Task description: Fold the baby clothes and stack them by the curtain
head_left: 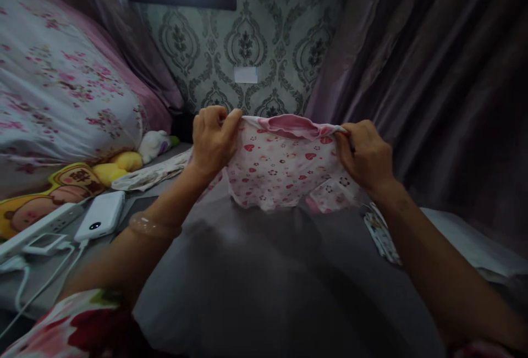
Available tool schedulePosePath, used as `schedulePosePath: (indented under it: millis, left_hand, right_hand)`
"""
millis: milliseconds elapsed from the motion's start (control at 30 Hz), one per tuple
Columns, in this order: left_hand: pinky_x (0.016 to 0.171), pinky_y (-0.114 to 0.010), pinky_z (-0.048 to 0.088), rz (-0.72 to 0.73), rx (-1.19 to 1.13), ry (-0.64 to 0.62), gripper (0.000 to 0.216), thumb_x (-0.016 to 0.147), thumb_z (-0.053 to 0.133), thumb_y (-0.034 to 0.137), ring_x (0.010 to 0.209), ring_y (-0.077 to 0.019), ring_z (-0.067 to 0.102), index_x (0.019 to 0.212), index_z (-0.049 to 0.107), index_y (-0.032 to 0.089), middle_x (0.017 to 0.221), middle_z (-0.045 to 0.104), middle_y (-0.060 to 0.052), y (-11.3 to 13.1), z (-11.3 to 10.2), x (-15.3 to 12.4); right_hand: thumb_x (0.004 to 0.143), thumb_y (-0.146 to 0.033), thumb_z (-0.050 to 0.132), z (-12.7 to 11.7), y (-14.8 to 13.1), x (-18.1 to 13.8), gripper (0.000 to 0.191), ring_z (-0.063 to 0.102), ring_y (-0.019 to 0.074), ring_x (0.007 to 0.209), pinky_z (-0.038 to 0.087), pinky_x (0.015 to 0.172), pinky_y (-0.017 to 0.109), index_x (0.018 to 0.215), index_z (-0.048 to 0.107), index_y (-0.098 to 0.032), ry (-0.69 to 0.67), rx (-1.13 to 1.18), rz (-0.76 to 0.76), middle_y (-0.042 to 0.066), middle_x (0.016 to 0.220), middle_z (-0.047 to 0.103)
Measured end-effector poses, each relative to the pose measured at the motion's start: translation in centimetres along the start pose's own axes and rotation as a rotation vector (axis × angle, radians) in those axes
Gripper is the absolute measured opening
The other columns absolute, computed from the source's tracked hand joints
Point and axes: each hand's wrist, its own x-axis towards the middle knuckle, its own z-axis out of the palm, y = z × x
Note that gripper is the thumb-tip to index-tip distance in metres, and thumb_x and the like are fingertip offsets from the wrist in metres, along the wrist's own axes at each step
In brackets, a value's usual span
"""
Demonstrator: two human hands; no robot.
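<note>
Between my two hands hangs a small white shirt (276, 168) with red hearts and little flower prints. Its pink neckline (292, 126) faces up at the top edge. My left hand (215, 139) pinches one shoulder, its fingers closed on the cloth. At the opposite shoulder, my right hand (366, 154) grips the fabric with thumb and fingers. One sleeve (333, 194) dangles on the right side, below my right hand. The lower part of the shirt hangs just above or against the grey sheet (256, 270); I cannot tell which.
On the left lie a power strip (45, 229) with cables, a white power bank (100, 216), a yellow plush (119, 166) and some pale cloth (154, 172). Folded patterned cloth (381, 234) rests by my right forearm. Curtains (412, 83) and a papered wall (206, 50) stand behind.
</note>
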Motion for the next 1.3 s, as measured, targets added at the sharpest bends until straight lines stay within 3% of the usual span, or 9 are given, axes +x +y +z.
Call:
schedulePosePath:
  millis: [167,267,333,400,500,667,767,867,1300]
  left_hand:
    - [0.099,-0.053,0.036,0.116,0.163,0.021,0.03,0.095,0.044,0.036,0.108,-0.028,0.049,0.118,0.06,0.025,0.105,0.052,-0.008,1.8,-6.7,0.8]
    - [0.099,-0.049,0.039,0.174,0.187,-0.052,0.032,0.095,0.042,0.042,0.114,-0.0262,0.047,0.116,0.061,0.027,0.109,0.049,-0.004,2.8,-9.5,2.0]
    - [0.093,-0.044,0.043,0.196,0.153,-0.123,0.034,0.096,0.042,0.044,0.106,-0.022,0.051,0.109,0.065,0.023,0.102,0.049,-0.003,2.8,-9.9,2.6]
    - [0.083,-0.036,0.046,0.191,0.085,-0.254,0.034,0.094,0.045,0.041,0.091,-0.0168,0.054,0.099,0.068,0.018,0.09,0.049,-0.002,1.9,-8.6,2.7]
    - [0.072,-0.028,0.045,0.137,0.012,-0.573,0.027,0.09,0.05,0.034,0.076,-0.0141,0.053,0.089,0.071,0.018,0.081,0.052,-0.003,-0.7,-3.9,0.6]
    - [0.074,-0.031,0.044,0.057,0.121,-0.912,0.029,0.092,0.045,0.025,0.08,-0.0193,0.056,0.088,0.07,0.014,0.082,0.06,-0.009,-4.5,5.8,-8.2]
    - [0.078,-0.035,0.043,0.021,0.2,-0.938,0.033,0.096,0.036,0.022,0.088,-0.0233,0.057,0.097,0.068,0.013,0.095,0.063,-0.014,-5.4,9.3,-13.1]
    - [0.081,-0.037,0.042,0.05,0.225,-0.949,0.03,0.095,0.036,0.02,0.092,-0.0254,0.055,0.101,0.065,0.014,0.102,0.062,-0.015,-6.0,10.8,-15.5]
    - [0.08,-0.038,0.038,0.248,0.283,-0.947,0.024,0.094,0.038,0.015,0.093,-0.0267,0.052,0.102,0.061,0.014,0.099,0.06,-0.014,-10.7,13.9,-14.0]
  right_hand:
    - [0.099,-0.045,0.043,-6.1,-1.4,0.8,0.03,0.063,0.0217,0.083,0.049,0.073,0.035,0.104,0.064,-0.025,0.047,0.02,-0.152,0.005,0.088,0.065]
    - [0.094,-0.051,0.05,-8.6,-1.9,2.1,0.029,0.062,0.0198,0.073,0.047,0.064,0.033,0.103,0.067,-0.029,-0.047,0.128,-0.048,0.003,0.084,0.066]
    - [0.09,-0.056,0.054,-8.7,-1.8,2.8,0.032,0.06,0.0186,0.067,0.044,0.057,0.031,0.098,0.069,-0.029,-0.167,0.238,0.056,0.002,0.08,0.067]
    - [0.087,-0.059,0.056,-7.2,-1.1,3.0,0.037,0.059,0.0179,0.065,0.042,0.053,0.028,0.091,0.071,-0.025,-0.36,0.36,0.121,0.002,0.076,0.067]
    - [0.086,-0.061,0.054,-2.3,0.6,1.3,0.046,0.06,0.0172,0.067,0.042,0.056,0.026,0.086,0.07,-0.018,-0.683,0.442,0.152,0.002,0.075,0.068]
    - [0.095,-0.047,0.044,7.7,2.2,-6.2,0.036,0.062,0.018,0.078,0.041,0.065,0.026,0.087,0.065,-0.019,-0.875,0.268,0.152,0.006,0.086,0.069]
    - [0.1,-0.039,0.038,11.7,2.0,-10.7,0.03,0.064,0.0197,0.09,0.041,0.071,0.027,0.094,0.061,-0.021,-0.889,0.089,0.147,0.007,0.095,0.069]
    - [0.102,-0.038,0.034,14.0,1.8,-13.2,0.03,0.065,0.0203,0.093,0.041,0.074,0.028,0.1,0.058,-0.021,-0.942,-0.002,0.105,0.008,0.104,0.069]
    - [0.104,-0.044,0.026,19.1,2.3,-11.4,0.039,0.066,0.0246,0.101,0.046,0.082,0.034,0.116,0.054,-0.02,-1.029,-0.145,0.057,0.011,0.114,0.067]
